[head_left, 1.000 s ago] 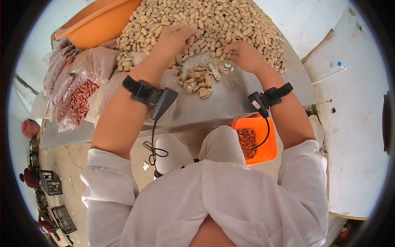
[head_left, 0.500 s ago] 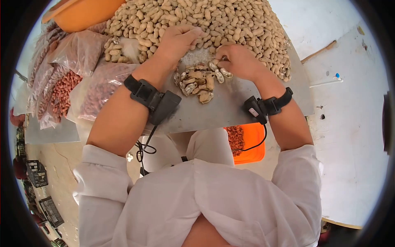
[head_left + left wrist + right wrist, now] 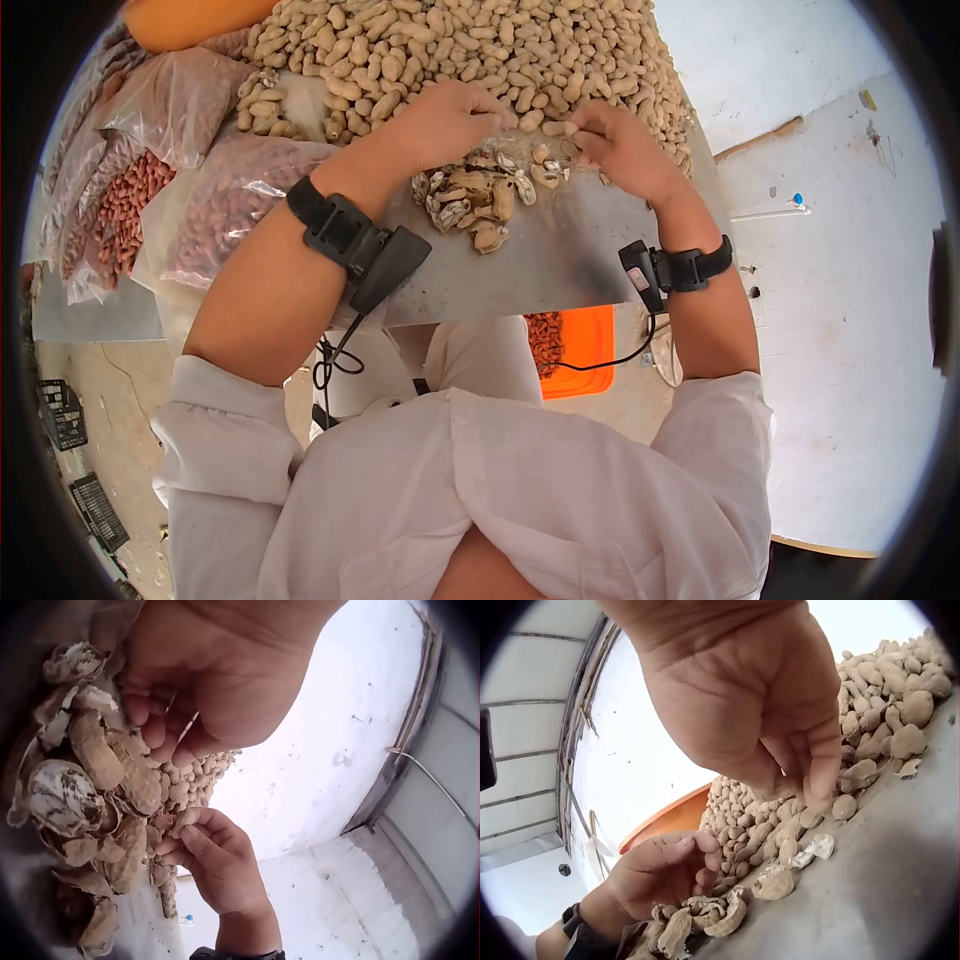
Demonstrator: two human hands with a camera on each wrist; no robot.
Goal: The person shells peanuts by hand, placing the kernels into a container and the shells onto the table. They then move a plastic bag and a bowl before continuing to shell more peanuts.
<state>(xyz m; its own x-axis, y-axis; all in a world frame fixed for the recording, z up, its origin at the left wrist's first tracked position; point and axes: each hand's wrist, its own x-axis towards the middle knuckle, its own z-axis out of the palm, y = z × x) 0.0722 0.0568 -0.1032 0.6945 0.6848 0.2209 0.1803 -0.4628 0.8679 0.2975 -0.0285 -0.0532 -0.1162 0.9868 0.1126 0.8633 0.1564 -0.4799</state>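
A large heap of unshelled peanuts (image 3: pixel 420 45) covers the far part of the metal table. My right hand (image 3: pixel 632 155) pinches one peanut (image 3: pixel 558 128) between thumb and fingers at the heap's near edge; the left wrist view also shows this peanut (image 3: pixel 185 818). Facing it, my left hand (image 3: pixel 440 125) hovers over the near edge with fingers loosely bent. No item shows in its fingers in the left wrist view, where the hand (image 3: pixel 217 675) is above broken shells (image 3: pixel 94 750). These shells (image 3: pixel 485 195) lie in a small pile between my hands, nearer my body.
Clear bags of reddish kernels (image 3: pixel 235 215) lie on the left of the table (image 3: pixel 470 285). Behind them stands an orange basin (image 3: pixel 190 20). Below the front edge is an orange bin (image 3: pixel 592 350) with reddish contents. A white wall (image 3: pixel 840 300) is at the right.
The head view has shifted. My left hand has moved closer to the shell pile and my right hand has drawn slightly away from it, with a peanut now visible in its pinch.
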